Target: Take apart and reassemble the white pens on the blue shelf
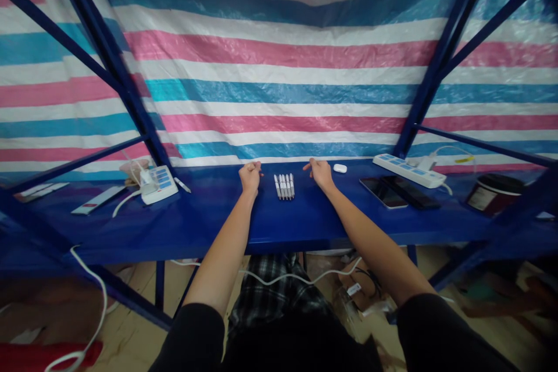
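The row of pens (pixel 284 187) lay in front of you on the blue table (pixel 296 221), side by side and close together, their white lengths pointing to the far side and their darker ends toward you. Neither of your hands touched them.

Your left hand (pixel 250 176) was near the row on its left, clenched into a loose fist, with nothing seen in its grasp. Your right hand (pixel 321 174) was near it on the other side, released from the pens, fingers partly curled and one digit stretched inward; how far its palm was closed, I could not tell.

By my judgement you were at a point between handlings, the pens lined up and both hands waiting beside them. Touching the row called for uncurling the left fingers and bringing either hand inward, low and gently, so that the neat line would not scatter.

Just beyond your right hand sat a small white case (pixel 340 168); farther right were a phone (pixel 383 192), a dark flat device (pixel 410 192) next to it and a power strip (pixel 407 171) behind. Well to your left, a single white pen (pixel 182 185) lay beside another strip (pixel 159 185). A striped sheet (pixel 279 93) hung behind the table.
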Action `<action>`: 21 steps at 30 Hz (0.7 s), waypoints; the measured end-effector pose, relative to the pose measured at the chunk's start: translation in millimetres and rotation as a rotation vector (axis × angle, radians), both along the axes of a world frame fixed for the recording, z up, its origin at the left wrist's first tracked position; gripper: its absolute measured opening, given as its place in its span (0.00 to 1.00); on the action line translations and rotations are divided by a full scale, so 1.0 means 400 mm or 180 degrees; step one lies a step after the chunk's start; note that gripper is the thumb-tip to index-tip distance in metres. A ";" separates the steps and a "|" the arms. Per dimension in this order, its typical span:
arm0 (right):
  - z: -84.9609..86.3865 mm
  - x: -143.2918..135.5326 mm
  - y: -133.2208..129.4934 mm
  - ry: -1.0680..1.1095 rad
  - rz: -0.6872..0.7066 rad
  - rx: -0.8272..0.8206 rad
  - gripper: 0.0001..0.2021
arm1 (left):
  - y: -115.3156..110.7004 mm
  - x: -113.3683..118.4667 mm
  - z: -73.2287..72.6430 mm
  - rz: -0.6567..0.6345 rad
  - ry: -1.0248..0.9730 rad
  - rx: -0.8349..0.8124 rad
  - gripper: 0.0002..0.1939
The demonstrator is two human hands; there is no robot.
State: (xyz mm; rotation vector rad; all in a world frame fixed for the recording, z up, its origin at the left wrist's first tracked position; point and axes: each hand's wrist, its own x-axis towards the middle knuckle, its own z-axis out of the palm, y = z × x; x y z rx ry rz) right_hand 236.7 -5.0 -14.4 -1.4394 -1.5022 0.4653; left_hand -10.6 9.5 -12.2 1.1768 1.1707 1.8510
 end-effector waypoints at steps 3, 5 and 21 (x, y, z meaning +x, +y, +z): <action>-0.013 -0.010 0.014 0.0232 0.0189 -0.0094 0.18 | -0.015 0.009 0.012 -0.0768 -0.0482 -0.0024 0.22; -0.016 -0.018 0.014 0.0080 0.0368 -0.0136 0.14 | -0.025 0.014 0.019 -0.1080 -0.0620 -0.0026 0.26; -0.003 -0.030 -0.011 -0.0814 0.0598 -0.0406 0.14 | -0.002 0.007 0.007 -0.0674 0.0199 0.0012 0.15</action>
